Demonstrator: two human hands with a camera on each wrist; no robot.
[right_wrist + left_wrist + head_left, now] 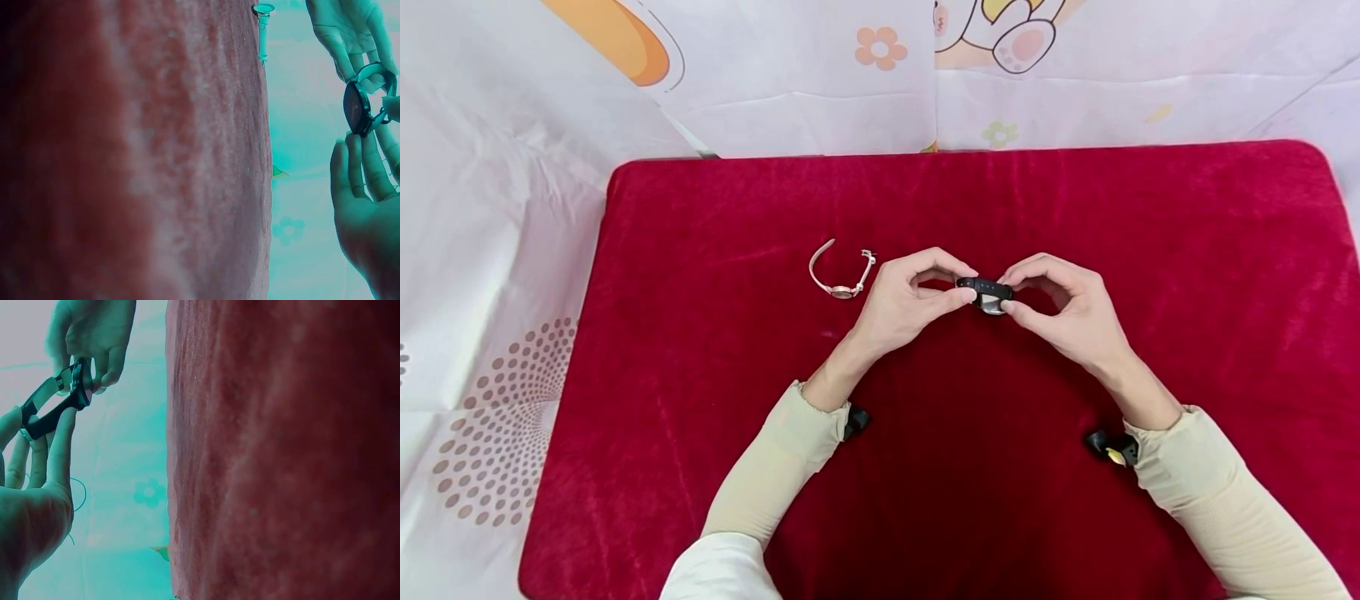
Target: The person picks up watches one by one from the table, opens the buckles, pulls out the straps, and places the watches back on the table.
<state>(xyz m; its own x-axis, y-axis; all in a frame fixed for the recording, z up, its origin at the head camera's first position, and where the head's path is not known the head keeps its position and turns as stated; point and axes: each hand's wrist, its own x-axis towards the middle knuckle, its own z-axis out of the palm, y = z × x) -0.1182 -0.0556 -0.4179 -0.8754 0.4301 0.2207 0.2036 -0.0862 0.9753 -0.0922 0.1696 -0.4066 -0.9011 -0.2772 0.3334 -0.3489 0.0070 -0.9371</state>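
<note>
A person holds a black watch in both bare hands, raised above a table draped in red cloth, about midway between the table's left and right sides and nearer its far edge. The left hand pinches the strap between thumb and fingers, while the right hand pinches the watch at its round case. The black strap bends into a loop, small holes showing along it; whether it is fastened cannot be told. A pale watch rests left of the table's middle, just beside the left hand in the head view, its slim strap curved open toward the table's far edge. Forearms in beige sleeves stretch in from the table's near edge, a black device at each wrist. Beyond the table's far edge stands a white backdrop printed with flowers and a cartoon paw.
</note>
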